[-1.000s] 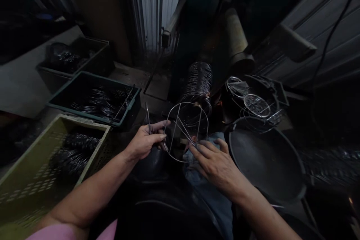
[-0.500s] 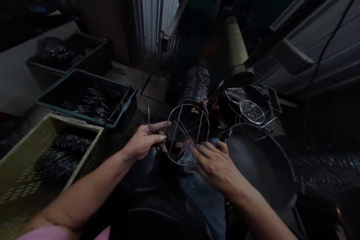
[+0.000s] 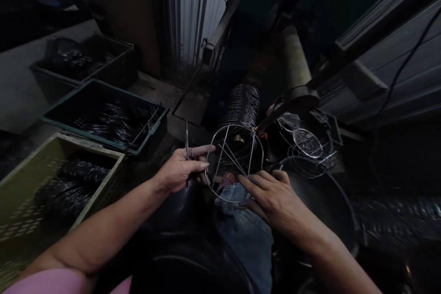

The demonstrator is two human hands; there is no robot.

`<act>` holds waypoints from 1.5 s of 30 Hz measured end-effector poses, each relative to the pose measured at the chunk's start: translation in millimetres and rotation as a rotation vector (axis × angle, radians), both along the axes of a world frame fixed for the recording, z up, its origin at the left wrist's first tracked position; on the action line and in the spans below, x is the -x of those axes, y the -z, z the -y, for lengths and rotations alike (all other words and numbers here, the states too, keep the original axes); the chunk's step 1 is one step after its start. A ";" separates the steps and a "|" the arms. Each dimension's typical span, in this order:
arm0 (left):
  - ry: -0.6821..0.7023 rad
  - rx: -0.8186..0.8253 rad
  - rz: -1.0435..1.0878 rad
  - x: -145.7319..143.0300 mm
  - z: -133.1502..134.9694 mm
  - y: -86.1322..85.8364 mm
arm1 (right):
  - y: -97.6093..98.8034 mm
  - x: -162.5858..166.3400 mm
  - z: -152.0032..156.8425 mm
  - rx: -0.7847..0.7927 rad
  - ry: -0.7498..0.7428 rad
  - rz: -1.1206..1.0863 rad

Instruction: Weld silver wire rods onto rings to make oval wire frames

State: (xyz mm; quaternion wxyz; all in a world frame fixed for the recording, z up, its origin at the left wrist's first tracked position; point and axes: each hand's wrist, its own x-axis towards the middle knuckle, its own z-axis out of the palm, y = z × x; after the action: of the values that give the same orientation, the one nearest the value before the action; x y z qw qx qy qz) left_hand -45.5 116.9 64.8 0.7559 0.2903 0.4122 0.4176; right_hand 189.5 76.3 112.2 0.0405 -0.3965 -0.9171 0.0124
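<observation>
A round wire frame (image 3: 234, 161) with crossing wire spokes stands upright between my hands, over my lap. My left hand (image 3: 181, 171) pinches its left rim and also holds a thin straight metal rod (image 3: 186, 140) that points upward. My right hand (image 3: 272, 195) rests on the frame's lower right rim, with the fingers stretched over the spokes; whether it grips the wire I cannot tell. Just behind the frame sits a stack of dark wire rings (image 3: 242, 103) on a machine arm.
Left of me stand a yellowish crate (image 3: 20, 213) and a green crate (image 3: 103, 124), both holding dark wire rings, and a darker bin (image 3: 82, 62) behind them. At right lie a large dark round pan (image 3: 330, 202), finished wire pieces (image 3: 305, 140) and a machine with a cylinder (image 3: 292, 64).
The view has shifted slightly; the frame and both hands sit a little to the right. My grip on the frame and the rod is unchanged.
</observation>
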 end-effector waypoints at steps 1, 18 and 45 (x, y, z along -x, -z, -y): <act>0.003 -0.011 0.000 0.3 -0.1 0.0 | -0.9 -0.3 -0.4 -0.003 -0.005 0.004; 0.032 0.059 0.032 -0.5 -2.0 3.8 | -31.5 3.4 9.6 -0.041 -0.008 -0.053; 0.088 0.026 -0.131 -2.6 19.4 29.4 | 56.9 4.4 7.3 0.606 0.924 -1.213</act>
State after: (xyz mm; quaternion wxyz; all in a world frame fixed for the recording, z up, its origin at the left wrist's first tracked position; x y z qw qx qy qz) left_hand -42.9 97.6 35.4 0.7487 0.3251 0.4530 0.3586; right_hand 185.1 69.1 55.3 0.4215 -0.6523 -0.4368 0.4540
